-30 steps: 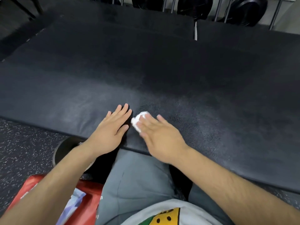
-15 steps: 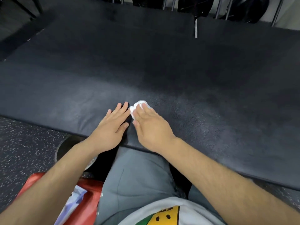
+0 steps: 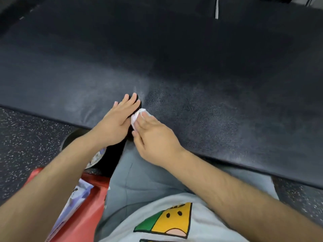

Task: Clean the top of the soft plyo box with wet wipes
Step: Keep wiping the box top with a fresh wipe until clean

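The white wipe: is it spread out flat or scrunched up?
Scrunched up. The wet wipe shows only as a small crumpled wad poking out from under the right hand, which presses it onto the plyo box.

Wipe point(image 3: 135, 119), apparently crumpled, on plyo box point(image 3: 201, 70)
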Available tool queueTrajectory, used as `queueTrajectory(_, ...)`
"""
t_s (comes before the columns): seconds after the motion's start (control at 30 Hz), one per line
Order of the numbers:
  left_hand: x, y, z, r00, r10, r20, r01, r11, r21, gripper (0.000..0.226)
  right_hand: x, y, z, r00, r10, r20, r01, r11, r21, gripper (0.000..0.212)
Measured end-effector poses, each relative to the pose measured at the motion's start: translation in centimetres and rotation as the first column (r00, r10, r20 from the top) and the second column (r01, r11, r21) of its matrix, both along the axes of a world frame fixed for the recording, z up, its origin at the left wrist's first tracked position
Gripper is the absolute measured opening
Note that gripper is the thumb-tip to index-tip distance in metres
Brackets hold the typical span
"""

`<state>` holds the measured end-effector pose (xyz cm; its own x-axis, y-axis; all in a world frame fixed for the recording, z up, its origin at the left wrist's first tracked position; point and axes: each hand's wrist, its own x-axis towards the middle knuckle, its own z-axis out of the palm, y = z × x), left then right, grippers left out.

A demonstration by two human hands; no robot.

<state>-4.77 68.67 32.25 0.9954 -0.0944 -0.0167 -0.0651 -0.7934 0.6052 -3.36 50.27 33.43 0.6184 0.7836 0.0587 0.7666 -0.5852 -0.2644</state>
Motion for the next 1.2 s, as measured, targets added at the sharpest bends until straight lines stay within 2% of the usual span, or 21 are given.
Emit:
queueTrajectory(0.1, -0.2, 1.2, 0.2, 1.0, -0.02, -0.01, 0.019, 0.998, -0.056, 0.062, -0.2, -4.1, 1.7, 0.996, 0.085, -0.002, -0.085, 0.995, 0.057, 0.042)
queueTrajectory(0.23, 0.1, 0.8, 0.3, 0.999, -0.034, -0.003, 0.034, 0.999, -0.023, 0.063, -1.0, -8.5, 2.0, 0.999, -0.018, 0.033, 0.014, 0.992, 0.127, 0.038)
queueTrajectory(0.43, 0.1, 0.5, 0.8, 0.999, -0.037, -0.028, 0.036, 0.999, -0.022, 0.062, -0.7, -2.5, 0.8, 0.995, 0.099, 0.001, -0.098, 0.991, 0.096, 0.039)
queueTrajectory(0.53, 0.1, 0.8, 0.7, 0.999, -0.036, -0.035, 0.034, 0.998, -0.044, 0.062, -0.7, -2.6, 1.1, 0.989, 0.145, 0.013, -0.146, 0.983, 0.115, 0.034)
queueTrajectory(0.67, -0.1, 0.9, 0.3, 0.999, -0.03, -0.015, 0.029, 0.998, -0.06, 0.062, -1.4, -7.6, 1.9, 0.998, 0.059, 0.006, -0.059, 0.978, 0.2, 0.032)
queueTrajectory(0.77, -0.1, 0.7, 0.0, 1.0, -0.018, -0.019, 0.017, 0.999, -0.049, 0.062, -1.7, -8.3, 1.5, 1.0, -0.019, 0.014, 0.015, 0.966, 0.257, 0.029)
queueTrajectory(0.87, 0.0, 0.9, 0.0, 0.998, -0.029, -0.048, 0.027, 0.999, -0.047, 0.063, -1.5, -5.2, 1.0, 0.998, 0.056, 0.032, -0.062, 0.966, 0.252, 0.025)
queueTrajectory(1.03, 0.4, 2.0, 1.1, 0.993, -0.051, -0.109, 0.041, 0.995, -0.088, 0.065, -0.5, 0.9, -0.1, 0.987, 0.161, 0.016, -0.162, 0.975, 0.152, 0.034)
queueTrajectory(1.1, 0.5, 2.3, 1.4, 0.993, -0.038, -0.112, 0.027, 0.995, -0.091, 0.065, -0.3, 1.5, -0.2, 0.986, 0.167, 0.005, -0.166, 0.978, 0.126, 0.037)
queueTrajectory(1.2, 0.2, 2.2, 1.2, 0.998, -0.031, -0.063, 0.024, 0.994, -0.103, 0.064, -0.1, -0.8, 0.4, 0.978, 0.208, 0.028, -0.21, 0.964, 0.165, 0.026)
